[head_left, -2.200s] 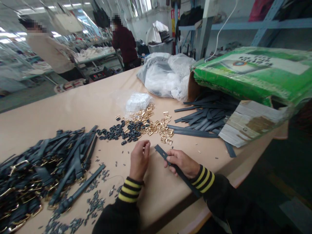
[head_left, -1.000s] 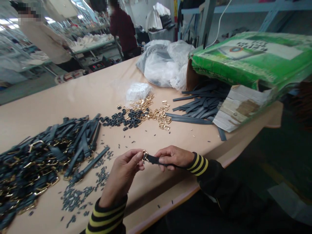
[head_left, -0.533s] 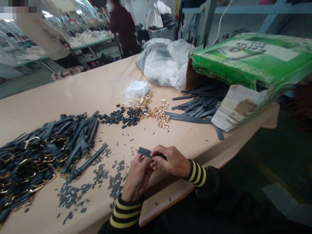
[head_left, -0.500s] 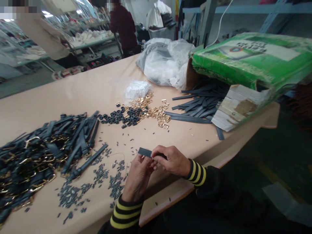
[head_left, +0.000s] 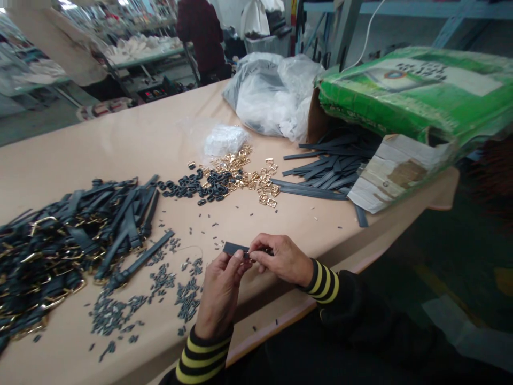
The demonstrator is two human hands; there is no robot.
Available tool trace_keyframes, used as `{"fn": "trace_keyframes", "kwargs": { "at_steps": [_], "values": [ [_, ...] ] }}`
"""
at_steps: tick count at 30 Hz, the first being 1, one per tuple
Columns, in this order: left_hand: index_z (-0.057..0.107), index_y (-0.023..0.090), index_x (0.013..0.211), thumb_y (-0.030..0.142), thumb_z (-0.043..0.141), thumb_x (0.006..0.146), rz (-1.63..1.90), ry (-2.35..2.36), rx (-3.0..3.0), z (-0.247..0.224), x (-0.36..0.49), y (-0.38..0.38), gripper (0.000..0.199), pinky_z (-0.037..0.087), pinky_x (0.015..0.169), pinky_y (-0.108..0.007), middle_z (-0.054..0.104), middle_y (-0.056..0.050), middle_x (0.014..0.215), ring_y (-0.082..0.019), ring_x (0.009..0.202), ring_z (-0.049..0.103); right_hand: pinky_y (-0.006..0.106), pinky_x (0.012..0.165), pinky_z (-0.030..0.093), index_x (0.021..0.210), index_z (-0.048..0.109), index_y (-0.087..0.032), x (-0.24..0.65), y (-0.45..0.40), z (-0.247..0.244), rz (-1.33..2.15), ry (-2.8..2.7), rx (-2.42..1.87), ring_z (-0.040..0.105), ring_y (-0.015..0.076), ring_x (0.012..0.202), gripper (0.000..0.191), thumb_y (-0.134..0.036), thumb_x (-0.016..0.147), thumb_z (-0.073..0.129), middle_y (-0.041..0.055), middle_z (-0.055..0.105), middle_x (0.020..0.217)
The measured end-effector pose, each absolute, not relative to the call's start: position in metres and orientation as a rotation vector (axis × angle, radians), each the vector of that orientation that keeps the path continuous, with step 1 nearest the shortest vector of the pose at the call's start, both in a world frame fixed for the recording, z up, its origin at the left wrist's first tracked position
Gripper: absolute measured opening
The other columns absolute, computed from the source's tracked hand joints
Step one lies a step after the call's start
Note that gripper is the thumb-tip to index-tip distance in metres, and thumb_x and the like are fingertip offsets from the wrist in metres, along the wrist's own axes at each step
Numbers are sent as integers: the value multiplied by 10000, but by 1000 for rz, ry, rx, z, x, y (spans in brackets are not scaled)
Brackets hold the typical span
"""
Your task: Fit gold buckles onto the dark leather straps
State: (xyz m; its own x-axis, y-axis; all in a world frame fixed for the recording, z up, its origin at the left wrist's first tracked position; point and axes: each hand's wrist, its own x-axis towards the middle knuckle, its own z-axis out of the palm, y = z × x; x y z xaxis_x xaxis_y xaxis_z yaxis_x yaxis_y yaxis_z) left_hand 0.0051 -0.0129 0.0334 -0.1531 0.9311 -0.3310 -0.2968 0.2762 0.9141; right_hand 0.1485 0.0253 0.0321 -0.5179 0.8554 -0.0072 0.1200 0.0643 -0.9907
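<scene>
Above the table's near edge, a short dark strap point(head_left: 234, 248) is held between both hands. My left hand point(head_left: 222, 286) pinches it from below, thumb on top. The fingers of my right hand point(head_left: 282, 258) are closed on its right part, with the fingertips of both hands nearly touching. What lies between the fingertips is too small to make out. Small dark pieces point(head_left: 188, 299) are scattered left of my left hand. One finished-looking strap point(head_left: 146, 256) lies beside a big heap of dark straps with gold buckles point(head_left: 80, 235).
Dark loops point(head_left: 214, 184) and gold buckles point(head_left: 260, 179) lie mid-table point(head_left: 132, 139). Behind are plastic bags point(head_left: 264, 96). A green box point(head_left: 401, 96) with loose straps point(head_left: 328, 171) stands at right. Two people stand beyond the table.
The view has shifted slightly. My left thumb now lies further over the strap, and my right fingers have closed in near it. Both hands still hold the strap.
</scene>
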Motion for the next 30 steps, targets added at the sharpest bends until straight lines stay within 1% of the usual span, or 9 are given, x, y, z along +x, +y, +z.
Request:
{"fn": "trace_keyframes", "kwargs": {
  "at_steps": [5, 10, 15, 18, 20, 22, 26, 28, 30],
  "values": [
    [635, 125, 775, 327, 655, 696, 1157, 1466, 911, 31, 2, -19, 217, 482, 663, -254, 649, -27, 694, -134, 659, 595, 172, 490, 438, 786, 520, -160, 147, 25, 29, 1522, -1719, -1013, 551, 69, 505, 27, -187, 787, 513, -3, 598, 710],
    [631, 144, 762, 304, 644, 716, 1107, 1599, 1167, 33, 5, -19, 167, 465, 622, -220, 637, -3, 665, -121, 639, 586, 172, 475, 440, 780, 470, -172, 147, 24, 27, 1525, -1685, -1069, 574, 90, 542, 60, -180, 765, 528, 3, 602, 701],
    [578, 156, 841, 310, 598, 759, 1255, 1400, 914, 28, 9, -18, 176, 490, 616, -234, 626, 6, 708, -109, 630, 588, 189, 475, 466, 842, 407, -173, 147, 26, 28, 1838, -1365, -971, 578, 87, 504, 198, -171, 736, 574, -6, 615, 686],
    [557, 154, 842, 312, 603, 756, 1298, 1399, 903, 25, 11, -20, 186, 489, 587, -222, 608, 15, 685, -98, 598, 582, 168, 471, 456, 805, 457, -133, 150, 30, 29, 2051, -1269, -940, 585, 75, 497, 135, -180, 747, 569, 15, 624, 672],
    [545, 155, 838, 321, 605, 755, 1297, 1497, 966, 25, 12, -21, 196, 480, 565, -209, 599, 20, 665, -93, 574, 579, 151, 466, 445, 774, 512, -104, 152, 33, 29, 2113, -1297, -933, 586, 68, 503, 112, -200, 757, 567, 36, 630, 680],
    [527, 163, 848, 332, 601, 758, 1277, 1595, 1026, 26, 12, -22, 205, 477, 556, -209, 597, 22, 664, -95, 562, 580, 152, 476, 449, 751, 537, -94, 153, 33, 29, 2102, -1311, -911, 580, 63, 505, 137, -221, 750, 586, 39, 627, 684],
    [509, 178, 844, 344, 556, 790, 1201, 1624, 1159, 30, 12, -23, 181, 482, 601, -243, 597, 15, 683, -117, 602, 589, 172, 471, 448, 711, 507, -112, 151, 32, 28, 2044, -1309, -852, 549, 61, 472, 198, -281, 743, 605, 11, 599, 636],
    [523, 178, 833, 334, 537, 803, 1161, 1620, 1251, 34, 11, -25, 159, 474, 645, -255, 589, 7, 699, -126, 651, 585, 160, 430, 407, 687, 491, -121, 151, 32, 27, 2008, -1355, -863, 507, 53, 437, 214, -297, 749, 596, -6, 573, 594],
    [551, 180, 874, 321, 524, 812, 1121, 1612, 1311, 38, 9, -27, 156, 467, 687, -267, 594, -10, 772, -132, 701, 578, 145, 398, 346, 659, 481, -127, 153, 33, 26, 1927, -1431, -928, 445, 39, 406, 227, -302, 749, 595, -30, 532, 539]
  ]
}}
